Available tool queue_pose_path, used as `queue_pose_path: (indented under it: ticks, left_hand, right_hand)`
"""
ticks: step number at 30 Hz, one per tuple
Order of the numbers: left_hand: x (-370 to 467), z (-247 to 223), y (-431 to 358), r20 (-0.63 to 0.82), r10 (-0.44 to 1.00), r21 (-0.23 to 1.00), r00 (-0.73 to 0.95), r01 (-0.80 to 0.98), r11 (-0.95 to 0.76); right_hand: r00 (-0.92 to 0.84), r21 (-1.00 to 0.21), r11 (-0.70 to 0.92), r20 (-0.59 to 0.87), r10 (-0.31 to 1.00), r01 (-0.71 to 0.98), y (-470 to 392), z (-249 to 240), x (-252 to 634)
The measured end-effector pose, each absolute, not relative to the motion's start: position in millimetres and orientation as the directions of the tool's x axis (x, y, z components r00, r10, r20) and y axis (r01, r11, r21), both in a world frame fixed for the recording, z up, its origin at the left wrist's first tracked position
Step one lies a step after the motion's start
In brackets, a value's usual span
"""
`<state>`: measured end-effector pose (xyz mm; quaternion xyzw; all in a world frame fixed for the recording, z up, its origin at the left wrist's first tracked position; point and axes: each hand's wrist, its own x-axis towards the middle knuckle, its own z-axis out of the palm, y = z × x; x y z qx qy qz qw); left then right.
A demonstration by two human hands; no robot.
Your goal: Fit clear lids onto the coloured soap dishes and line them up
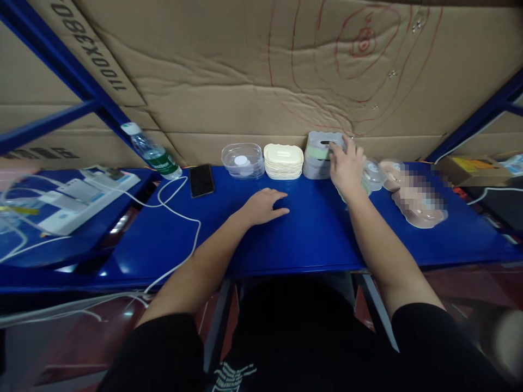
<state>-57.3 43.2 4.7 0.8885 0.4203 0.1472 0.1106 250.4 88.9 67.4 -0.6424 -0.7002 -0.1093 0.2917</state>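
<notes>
My right hand [348,166] reaches to the right end of a stack of grey plastic trays [317,170]. Its fingers are bent around the upper tray's right rim, and the grip is partly hidden. A pale green piece [316,153] shows within that stack. My left hand [265,207] rests over the table with thumb and fingers apart, holding nothing. Just beyond it stands a stack of cream trays [283,162]. To their left are stacked clear plastic lids [243,162]. Behind my right wrist, a green tray [365,186] and a clear-lidded box [374,174] are partly covered.
Pink boxes with clear lids [420,215] lie at the right, partly blurred out. At the left are a phone [201,181], a water bottle [157,158], a power strip [87,204] and a loose white cable [198,234]. A cardboard wall [204,81] closes off the blue table's [302,247] back.
</notes>
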Motion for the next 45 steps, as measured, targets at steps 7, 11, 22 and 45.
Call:
queue_pose_path:
  ticks: [7,11,22,45]
  left_hand:
    - [-57.3,6.3,42.3,0.159,0.778,0.323,0.607,0.713,-0.622]
    - [-56.4,6.4,42.3,0.158,0.776,0.320,0.611,0.712,-0.625]
    - [-56.3,5.2,39.1,0.415,0.792,0.458,0.448,0.649,-0.607]
    - [-58.2,12.6,37.9,0.225,0.796,0.423,0.562,0.679,-0.600]
  right_hand:
    - [0.007,-0.286,0.157,0.498,0.867,0.945,98.5,66.6,250.2]
    - [0.000,-0.330,0.191,0.503,0.865,0.924,103.7,64.4,253.5]
    - [-0.109,-0.748,0.421,0.430,0.896,0.514,48.0,52.1,216.3]
    - [-0.596,-0.520,0.729,0.435,0.675,0.446,65.4,7.8,205.4]
